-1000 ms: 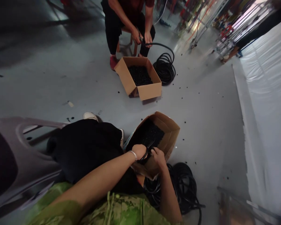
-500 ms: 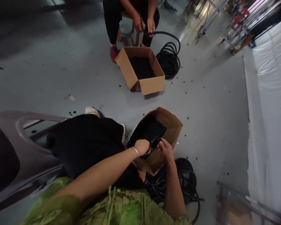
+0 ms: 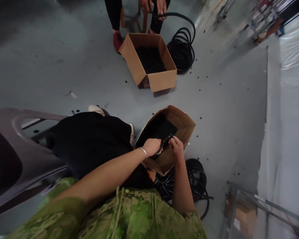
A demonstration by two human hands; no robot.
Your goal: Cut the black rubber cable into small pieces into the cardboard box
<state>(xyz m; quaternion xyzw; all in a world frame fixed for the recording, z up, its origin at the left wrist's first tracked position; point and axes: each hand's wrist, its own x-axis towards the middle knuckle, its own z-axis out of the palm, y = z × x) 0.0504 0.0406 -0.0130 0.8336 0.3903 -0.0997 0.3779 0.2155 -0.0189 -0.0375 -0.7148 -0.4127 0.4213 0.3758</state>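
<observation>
My left hand point(image 3: 151, 147), with a bracelet at the wrist, is closed round the dark handles of scissors point(image 3: 161, 146). The blades point up and right toward my right hand point(image 3: 176, 145). That hand pinches a short dark end of black hose point(image 3: 171, 136); how the hose runs on past my fingers is hidden. Both hands are over an open cardboard box point(image 3: 186, 124) in front of me, partly filled with small black cut pieces point(image 3: 164, 129). A loose coil of black hose point(image 3: 195, 176) lies on the floor beside my right forearm.
Across from me, a person's hands point(image 3: 161, 8) hold another black hose over a second cardboard box point(image 3: 161, 83) of black pieces. Beside it lies a hose coil point(image 3: 181, 49). A grey chair point(image 3: 5, 132) stands at left, a metal frame point(image 3: 259, 202) at lower right. Black bits dot the floor.
The view has tilted, so the far box and person sit higher in the picture. My hands remain over the near box, with the scissors and the hose end still held.
</observation>
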